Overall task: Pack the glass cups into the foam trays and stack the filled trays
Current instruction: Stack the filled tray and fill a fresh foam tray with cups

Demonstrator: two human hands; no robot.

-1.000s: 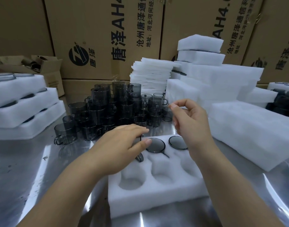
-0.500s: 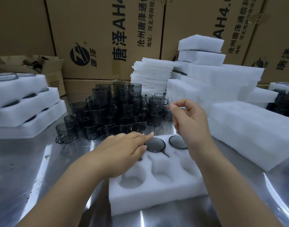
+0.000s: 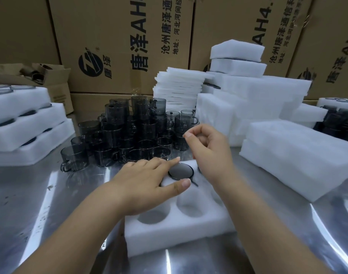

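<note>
Pressing down with my left hand [image 3: 147, 180], I keep its fingers spread straight and flat over the far left pocket of the foam tray [image 3: 169, 234]. Whatever sits under my palm is hidden. My index fingertip reaches the far rim of a smoked glass cup [image 3: 181, 171] seated in the tray's far middle pocket, and my thumb lies on the foam just this side of that cup. The cup's handle points toward the tray's near right.

My right hand [image 3: 208, 147] hangs above the tray's far right corner, clear of the foam. Its fingers are curled in toward the palm, with nothing visible between them. A dark sliver of a second cup [image 3: 198, 168] shows in the far right pocket, mostly covered by that hand. Two pockets in the tray's near row, left and middle, hold no cup. My right forearm crosses over the tray's right side.

Just beyond the tray's far edge stands the pile of loose glass cups [image 3: 129, 131], stacked several high. Well to the tray's left sit three filled trays [image 3: 21, 125], one on another. To its right lie thick foam blocks [image 3: 297, 161], and behind the pile rises a stack of thin foam sheets [image 3: 179, 89]. Printed cardboard cartons [image 3: 119, 46] wall off the far side. The tray rests on a shiny steel table [image 3: 40, 194].
</note>
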